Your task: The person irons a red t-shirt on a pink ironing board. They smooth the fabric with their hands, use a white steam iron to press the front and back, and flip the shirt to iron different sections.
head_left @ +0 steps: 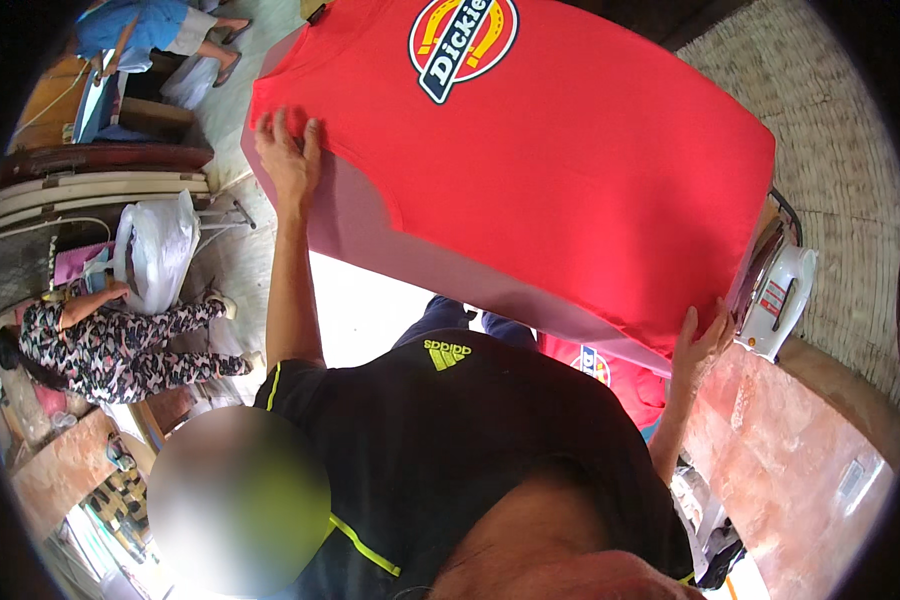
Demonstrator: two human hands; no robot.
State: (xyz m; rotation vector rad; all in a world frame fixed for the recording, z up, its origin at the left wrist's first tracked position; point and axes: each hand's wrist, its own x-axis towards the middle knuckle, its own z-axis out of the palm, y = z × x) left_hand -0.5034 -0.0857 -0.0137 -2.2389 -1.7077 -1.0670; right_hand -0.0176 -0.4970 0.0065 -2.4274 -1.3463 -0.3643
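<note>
A red T-shirt [570,150] with a round printed emblem on its chest is drawn over a mauve ironing board [355,205]. My left hand [287,160] is open, its fingers spread on the shirt's edge at the board's left end. Near the lower right corner of the shirt, my right hand [702,345] touches the hem with its fingers apart. Just beyond that hand stands a white iron [778,300], tilted up beside the board's right end. Part of another red garment [635,390] with a similar print shows below the board, partly hidden by my body.
A pinkish slab-like surface [780,450] lies at the right, below a woven mat-like surface [840,170]. On the left, a person in patterned clothes [120,340] is by a white plastic bag [158,250]. Another person's legs [205,45] show at the far left.
</note>
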